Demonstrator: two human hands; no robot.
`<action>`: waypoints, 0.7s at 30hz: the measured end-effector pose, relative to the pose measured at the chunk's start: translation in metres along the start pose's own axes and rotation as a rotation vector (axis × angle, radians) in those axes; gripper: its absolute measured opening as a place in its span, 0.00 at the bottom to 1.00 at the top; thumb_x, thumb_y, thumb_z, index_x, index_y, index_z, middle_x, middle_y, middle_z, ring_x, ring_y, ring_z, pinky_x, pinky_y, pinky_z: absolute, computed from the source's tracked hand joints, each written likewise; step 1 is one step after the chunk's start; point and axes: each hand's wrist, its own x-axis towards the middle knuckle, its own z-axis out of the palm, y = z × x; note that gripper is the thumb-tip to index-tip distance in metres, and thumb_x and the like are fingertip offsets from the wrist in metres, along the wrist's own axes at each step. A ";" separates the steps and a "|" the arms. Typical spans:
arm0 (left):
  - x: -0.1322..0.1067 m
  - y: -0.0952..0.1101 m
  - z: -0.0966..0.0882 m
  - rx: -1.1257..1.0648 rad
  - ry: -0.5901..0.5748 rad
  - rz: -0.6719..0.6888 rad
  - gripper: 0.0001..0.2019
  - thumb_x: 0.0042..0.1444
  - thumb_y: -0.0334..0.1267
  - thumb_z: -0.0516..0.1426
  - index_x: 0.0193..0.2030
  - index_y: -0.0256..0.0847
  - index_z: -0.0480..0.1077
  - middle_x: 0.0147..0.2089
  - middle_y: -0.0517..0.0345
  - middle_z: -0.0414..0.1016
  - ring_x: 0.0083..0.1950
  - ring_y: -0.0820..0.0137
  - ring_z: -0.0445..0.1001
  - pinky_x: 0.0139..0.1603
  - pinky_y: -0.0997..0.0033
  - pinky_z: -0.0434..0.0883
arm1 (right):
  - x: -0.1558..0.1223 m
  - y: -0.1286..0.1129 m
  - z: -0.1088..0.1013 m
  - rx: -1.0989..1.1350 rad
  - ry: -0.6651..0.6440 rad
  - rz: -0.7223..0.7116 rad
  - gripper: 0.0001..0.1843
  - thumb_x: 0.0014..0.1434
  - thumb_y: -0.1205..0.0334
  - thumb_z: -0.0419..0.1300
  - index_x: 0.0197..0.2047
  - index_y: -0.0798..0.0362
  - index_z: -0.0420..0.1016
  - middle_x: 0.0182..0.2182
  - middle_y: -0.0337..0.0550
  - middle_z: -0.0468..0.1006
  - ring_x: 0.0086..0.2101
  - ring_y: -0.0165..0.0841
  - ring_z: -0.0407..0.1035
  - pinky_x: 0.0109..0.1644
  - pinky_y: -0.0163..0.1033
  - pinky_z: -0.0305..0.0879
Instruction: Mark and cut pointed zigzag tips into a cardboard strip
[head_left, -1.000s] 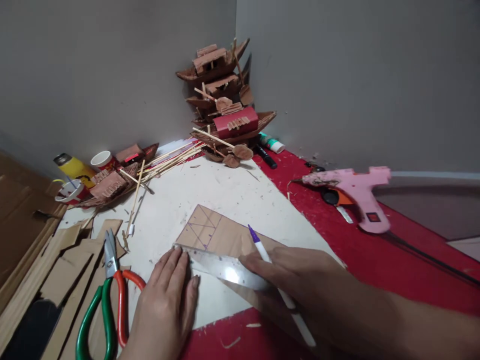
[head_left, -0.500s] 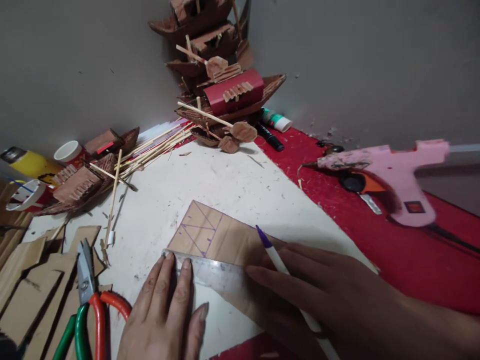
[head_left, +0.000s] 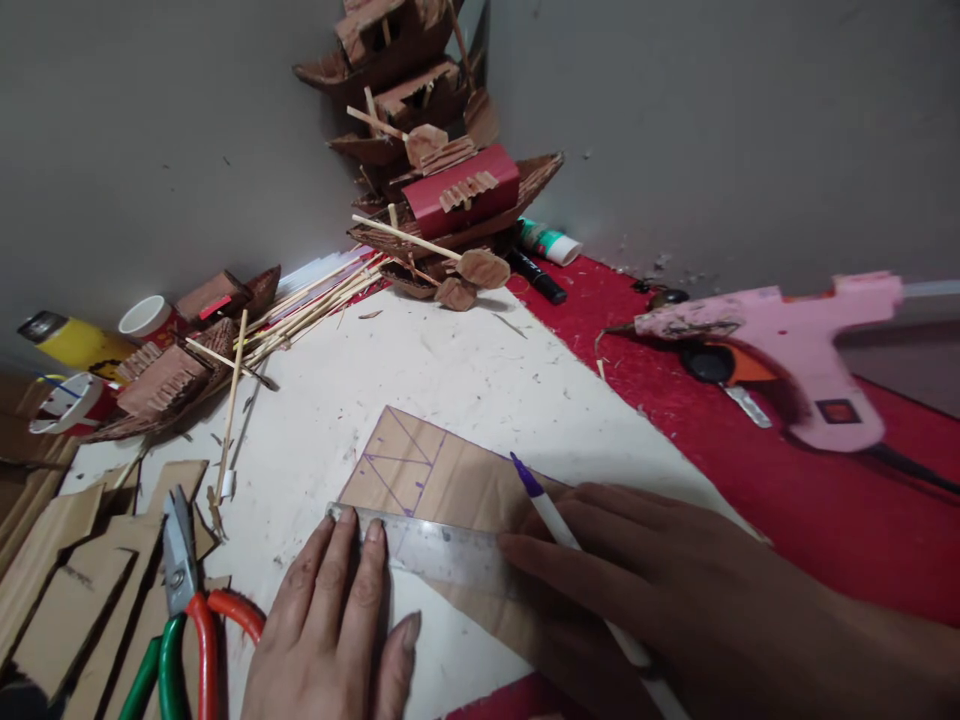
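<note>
A piece of brown cardboard [head_left: 469,485] lies on the white board, with purple lines and crossing triangles drawn at its far left end. Along its near part rests a clear ruler [head_left: 442,548]. My left hand [head_left: 322,625] lies with fingers stretched out, their tips pressing the ruler's left end. A white felt-tip pen [head_left: 564,532] with a purple tip sits between the fingers of my right hand [head_left: 660,575], its tip pointing up and away, over the cardboard. The right index finger reaches the ruler's right part; that end of the ruler is hidden under the hand.
Red-and-green-handled shears [head_left: 178,575] lie on cardboard scraps [head_left: 79,590] at left. A pink glue gun [head_left: 780,335] rests on the red surface at right. Model boats [head_left: 465,195], thin sticks [head_left: 315,305], a black marker [head_left: 536,277] and paper cups [head_left: 146,316] stand or lie at the back.
The view has shifted slightly, so the things at left sit a little further right. Both hands, the ruler and the pen keep nearly the same positions on the cardboard.
</note>
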 end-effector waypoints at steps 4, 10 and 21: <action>0.000 0.000 0.001 -0.005 0.017 0.010 0.29 0.60 0.45 0.56 0.63 0.28 0.62 0.63 0.37 0.67 0.63 0.52 0.66 0.52 0.56 0.74 | 0.000 0.000 -0.001 0.002 0.040 -0.016 0.23 0.53 0.59 0.63 0.53 0.50 0.73 0.41 0.49 0.81 0.40 0.42 0.73 0.41 0.44 0.71; 0.001 0.000 0.001 0.018 0.009 0.031 0.30 0.59 0.45 0.55 0.63 0.26 0.62 0.60 0.37 0.70 0.62 0.53 0.67 0.51 0.57 0.75 | 0.004 -0.002 -0.003 0.090 0.060 -0.003 0.19 0.56 0.53 0.61 0.50 0.50 0.75 0.37 0.48 0.80 0.36 0.41 0.73 0.39 0.44 0.72; -0.001 -0.002 0.004 0.057 0.031 0.060 0.31 0.58 0.45 0.56 0.63 0.26 0.62 0.62 0.36 0.69 0.62 0.51 0.67 0.51 0.56 0.74 | 0.001 -0.004 0.000 0.099 0.080 0.024 0.19 0.54 0.68 0.58 0.50 0.49 0.73 0.41 0.48 0.80 0.39 0.41 0.74 0.39 0.43 0.73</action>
